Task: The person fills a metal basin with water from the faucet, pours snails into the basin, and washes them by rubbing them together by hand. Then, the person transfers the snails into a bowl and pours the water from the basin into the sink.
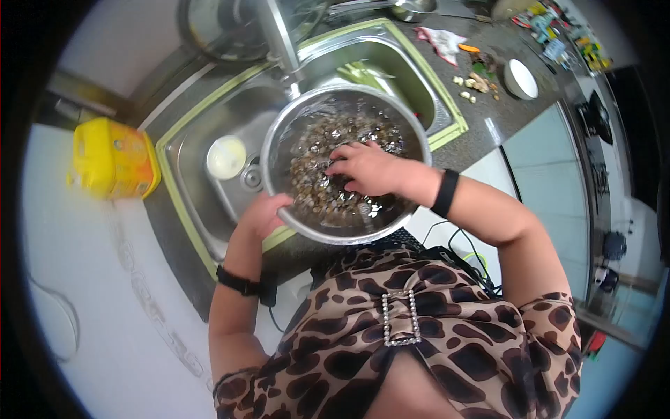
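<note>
A large round metal basin is tilted at the front of the sink, holding water and many small brown shells that look like snails or clams. My left hand grips the basin's lower left rim, thumb over the edge. Inside the basin, my right hand is spread over the shells, fingers apart and touching the water; the fingertips are partly hidden among the shells.
Behind the basin is a double sink with a faucet. A white bowl lies in the left bowl, green stalks in the right. A yellow jug stands left. Garlic, a cloth and another bowl occupy the right counter.
</note>
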